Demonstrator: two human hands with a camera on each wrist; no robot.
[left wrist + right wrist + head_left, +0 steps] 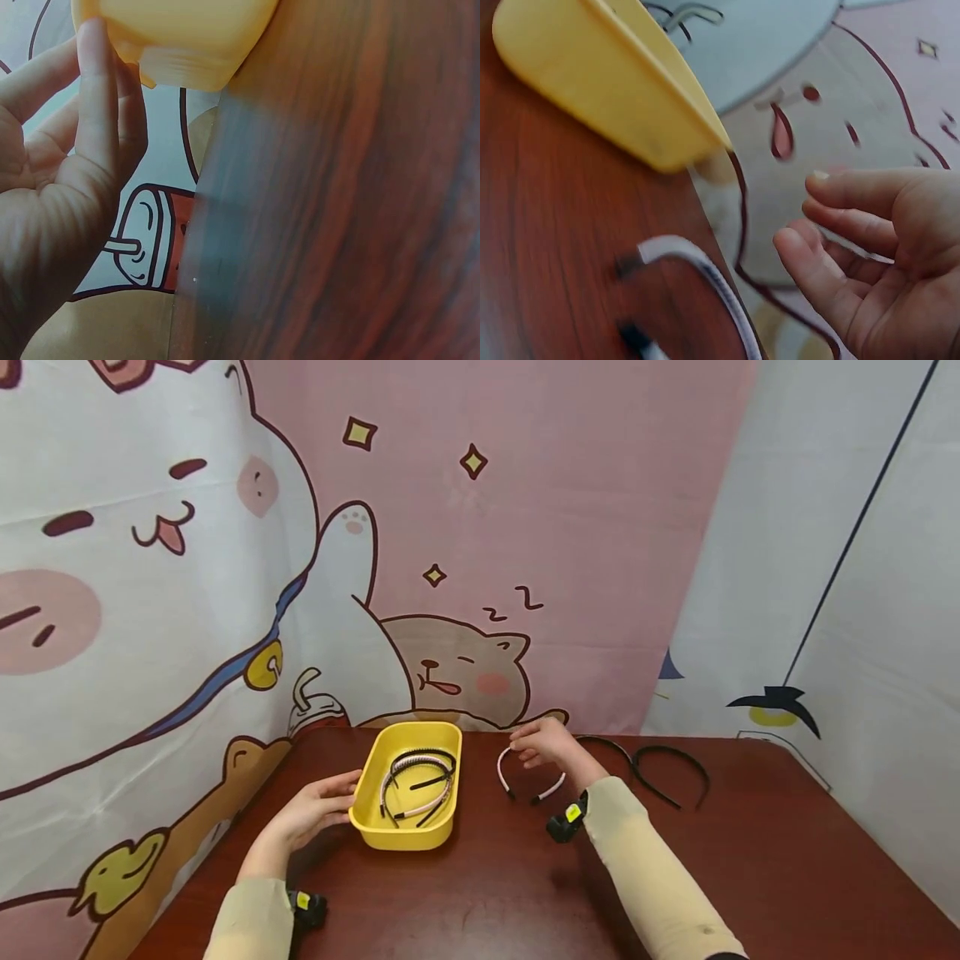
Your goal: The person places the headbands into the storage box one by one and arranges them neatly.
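A yellow plastic basket (402, 838) stands on the table, with several black and light pink headbands (415, 762) lying inside. My left hand (322, 810) touches its left side with extended fingers, the fingertips at the rim and wall in the left wrist view. To the basket's right a pale pink headband (503, 775) with dark ends rests on the table. My right hand (546, 744) hovers over its curved top and hides part of it in the head view. In the right wrist view, a gap shows between its loosely bent fingers (855, 189) and the thumb, with nothing held.
Two black headbands, one (613, 746) partly behind my right wrist and another (693, 767) farther right, lie near the back of the brown table (517, 893). A cartoon-printed cloth (585, 552) hangs right behind the table's back edge.
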